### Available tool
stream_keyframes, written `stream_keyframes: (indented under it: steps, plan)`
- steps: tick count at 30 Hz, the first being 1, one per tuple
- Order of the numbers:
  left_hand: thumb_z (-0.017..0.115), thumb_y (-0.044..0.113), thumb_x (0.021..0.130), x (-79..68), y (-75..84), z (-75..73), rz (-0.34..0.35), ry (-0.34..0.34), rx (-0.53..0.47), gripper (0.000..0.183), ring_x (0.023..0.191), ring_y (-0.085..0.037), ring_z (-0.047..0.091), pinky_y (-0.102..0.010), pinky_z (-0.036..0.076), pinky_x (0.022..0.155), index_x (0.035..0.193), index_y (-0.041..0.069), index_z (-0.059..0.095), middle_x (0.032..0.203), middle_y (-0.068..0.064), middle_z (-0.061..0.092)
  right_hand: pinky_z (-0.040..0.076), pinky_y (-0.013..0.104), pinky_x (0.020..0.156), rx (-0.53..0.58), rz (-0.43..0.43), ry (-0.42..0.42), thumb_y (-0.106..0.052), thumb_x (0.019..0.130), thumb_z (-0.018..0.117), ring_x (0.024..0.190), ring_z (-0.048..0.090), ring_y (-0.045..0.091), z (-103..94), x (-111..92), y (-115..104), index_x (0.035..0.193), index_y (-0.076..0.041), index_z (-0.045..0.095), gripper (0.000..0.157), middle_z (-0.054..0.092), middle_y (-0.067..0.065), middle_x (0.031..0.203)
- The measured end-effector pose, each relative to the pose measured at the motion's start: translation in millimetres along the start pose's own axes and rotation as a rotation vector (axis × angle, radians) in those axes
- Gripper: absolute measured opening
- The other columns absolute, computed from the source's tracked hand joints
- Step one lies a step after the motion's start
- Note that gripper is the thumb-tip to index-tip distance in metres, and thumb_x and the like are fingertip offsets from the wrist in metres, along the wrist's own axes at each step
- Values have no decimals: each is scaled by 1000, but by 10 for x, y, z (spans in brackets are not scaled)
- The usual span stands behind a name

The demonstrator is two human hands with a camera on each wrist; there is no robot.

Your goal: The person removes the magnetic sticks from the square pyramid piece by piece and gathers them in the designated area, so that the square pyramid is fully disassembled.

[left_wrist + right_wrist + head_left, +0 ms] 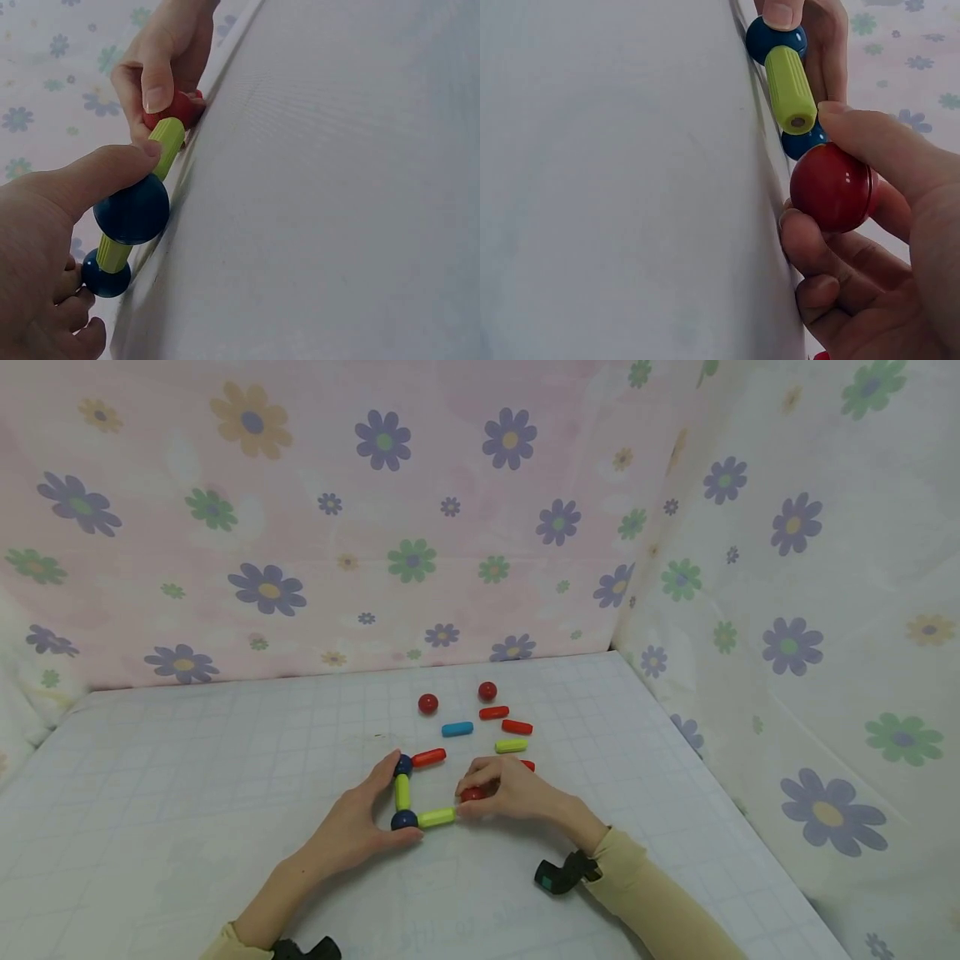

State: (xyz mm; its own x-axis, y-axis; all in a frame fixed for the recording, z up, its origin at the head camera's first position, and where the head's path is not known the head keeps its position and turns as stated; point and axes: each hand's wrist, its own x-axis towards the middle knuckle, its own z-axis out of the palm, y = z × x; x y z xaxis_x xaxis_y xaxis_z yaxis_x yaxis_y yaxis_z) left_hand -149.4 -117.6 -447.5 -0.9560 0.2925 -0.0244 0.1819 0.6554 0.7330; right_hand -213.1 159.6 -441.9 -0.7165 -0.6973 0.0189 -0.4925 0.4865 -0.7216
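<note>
On the table lies a three-sided frame of magnetic balls and rods. A yellow-green rod [402, 792] joins the near blue ball [404, 822] to the far blue ball [403, 765]. From the far ball a red rod [429, 758] points right; from the near one, a second yellow-green rod [437, 817]. My left hand [348, 827] spans the left side, thumb at the near ball and fingers at the far one. My right hand [521, 792] pinches a red ball [832, 187] between thumb and fingers, close to the second rod's free end, whose metal tip shows in the right wrist view.
Behind the frame lie a blue rod [457, 729], a loose yellow-green rod [512, 746], several red rods [494, 713] and two more red balls [428, 704]. One red rod is partly hidden by my right hand. Flowered cloth [405, 527] hangs round the white table [187, 777].
</note>
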Motion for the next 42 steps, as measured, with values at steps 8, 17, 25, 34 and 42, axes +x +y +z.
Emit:
stream_keyframes:
  steps: [8, 17, 25, 34, 42]
  plan:
    - [84, 54, 73, 4, -10, 0, -1, -1, -1, 113, 150, -34, 30, -60, 34, 114, 161, 23, 20, 165, -5, 26, 55, 24, 77, 6, 25, -13, -32, 84, 81, 95, 58, 12, -43, -12, -7, 117, -24, 76, 34, 65, -13, 103]
    - [84, 54, 74, -3, -3, -11, 3, -1, -3, 112, 149, -34, 31, -61, 34, 114, 161, 22, 20, 165, -6, 26, 54, 25, 75, 6, 33, 2, -33, 85, 81, 94, 58, 13, -64, -11, -42, 119, -24, 74, 36, 65, -15, 103]
    - [84, 53, 74, -5, -7, -10, 2, -4, -13, 112, 149, -34, 30, -60, 34, 114, 161, 23, 20, 165, -6, 26, 51, 24, 71, -6, 34, 40, -32, 86, 79, 89, 57, 14, -88, -8, -58, 122, -22, 73, 38, 64, -14, 95]
    - [84, 54, 74, 0, -16, -2, 3, -4, -11, 112, 150, -34, 29, -61, 33, 115, 161, 24, 20, 165, -5, 25, 54, 26, 79, -6, 92, 76, -33, 86, 80, 91, 60, 12, -98, -8, -66, 128, -19, 68, 46, 66, -14, 98]
    - [83, 55, 75, 23, -39, 14, 19, -6, -4, 112, 151, -31, 28, -59, 33, 115, 161, 23, 20, 166, -3, 24, 55, 26, 70, 27, 99, 116, -31, 85, 80, 88, 62, 12, -118, -18, -48, 121, -18, 70, 39, 67, -12, 98]
